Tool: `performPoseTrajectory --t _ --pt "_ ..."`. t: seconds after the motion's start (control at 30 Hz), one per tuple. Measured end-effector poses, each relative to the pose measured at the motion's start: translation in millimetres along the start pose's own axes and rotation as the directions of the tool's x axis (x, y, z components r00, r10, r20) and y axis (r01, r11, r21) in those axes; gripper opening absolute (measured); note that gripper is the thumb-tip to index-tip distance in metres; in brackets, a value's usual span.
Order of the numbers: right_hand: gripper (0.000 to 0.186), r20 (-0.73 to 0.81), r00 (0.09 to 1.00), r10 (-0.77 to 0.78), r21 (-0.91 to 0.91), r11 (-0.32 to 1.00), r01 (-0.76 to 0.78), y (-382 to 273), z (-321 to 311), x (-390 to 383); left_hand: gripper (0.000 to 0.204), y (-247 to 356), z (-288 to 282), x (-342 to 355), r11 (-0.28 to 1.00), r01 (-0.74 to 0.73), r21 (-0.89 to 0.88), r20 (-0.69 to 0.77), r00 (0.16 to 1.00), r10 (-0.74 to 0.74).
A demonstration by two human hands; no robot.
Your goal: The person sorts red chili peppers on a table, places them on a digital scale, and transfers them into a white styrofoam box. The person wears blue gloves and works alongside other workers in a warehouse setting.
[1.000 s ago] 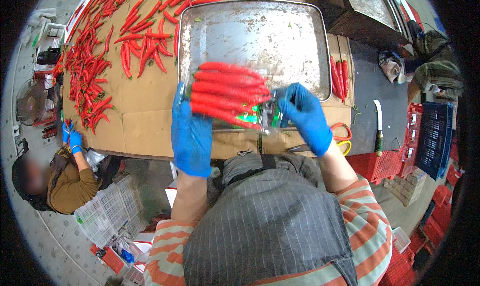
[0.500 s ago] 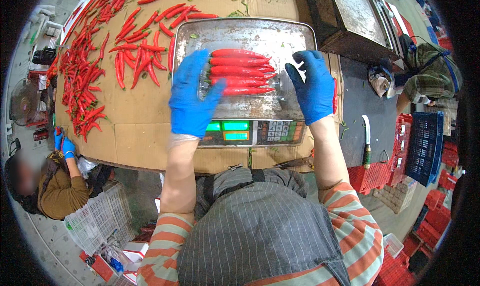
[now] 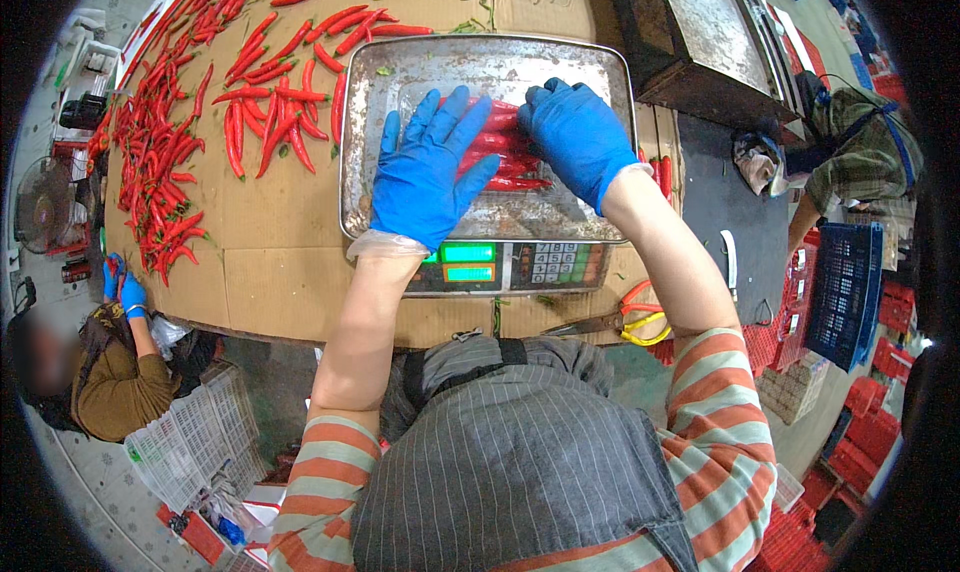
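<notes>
A row of several long red chili peppers [image 3: 505, 162] lies side by side on the worn metal pan [image 3: 475, 224] of a scale. My left hand [image 3: 430, 172], in a blue glove, is laid over the left ends of the row with its fingers outstretched. From the other side my right hand [image 3: 578, 137], gloved the same way, has curled fingers closed on the peppers' right ends. Both hands hide much of the row. Below the pan, the scale's lit green display [image 3: 468, 253] sits beside its keypad [image 3: 552, 262].
Loose chili peppers [image 3: 155, 162] are heaped at the table's left, with more [image 3: 275, 122] nearer the pan. Scissors [image 3: 640, 317] with red and yellow handles lie by the front edge. A metal box [image 3: 715, 42] stands at back right. A co-worker [image 3: 125, 372] sits at far left.
My left hand has moved right onto the peppers. My right hand has come in leftward from beside the row and closed over its right ends. The scissor handles are now uncovered.
</notes>
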State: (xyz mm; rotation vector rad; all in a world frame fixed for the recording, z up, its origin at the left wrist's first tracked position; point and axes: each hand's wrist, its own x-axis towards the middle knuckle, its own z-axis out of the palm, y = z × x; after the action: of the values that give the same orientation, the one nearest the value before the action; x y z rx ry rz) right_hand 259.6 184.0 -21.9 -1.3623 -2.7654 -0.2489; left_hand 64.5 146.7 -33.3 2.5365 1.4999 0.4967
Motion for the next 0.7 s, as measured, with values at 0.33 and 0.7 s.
performPoseTrajectory --t 0.33,0.7 --pt "0.01 -0.133 0.982 0.133 0.286 0.954 -0.09 24 -28 -31 0.055 -1 3 -4 0.999 0.027 -0.027 -0.049 0.998 -0.029" --pt "0.018 -0.019 0.644 0.765 0.982 0.135 -0.131 27 -46 -139 0.045 16 -17 2 0.987 0.035 -0.158 -0.26 0.963 -0.076"
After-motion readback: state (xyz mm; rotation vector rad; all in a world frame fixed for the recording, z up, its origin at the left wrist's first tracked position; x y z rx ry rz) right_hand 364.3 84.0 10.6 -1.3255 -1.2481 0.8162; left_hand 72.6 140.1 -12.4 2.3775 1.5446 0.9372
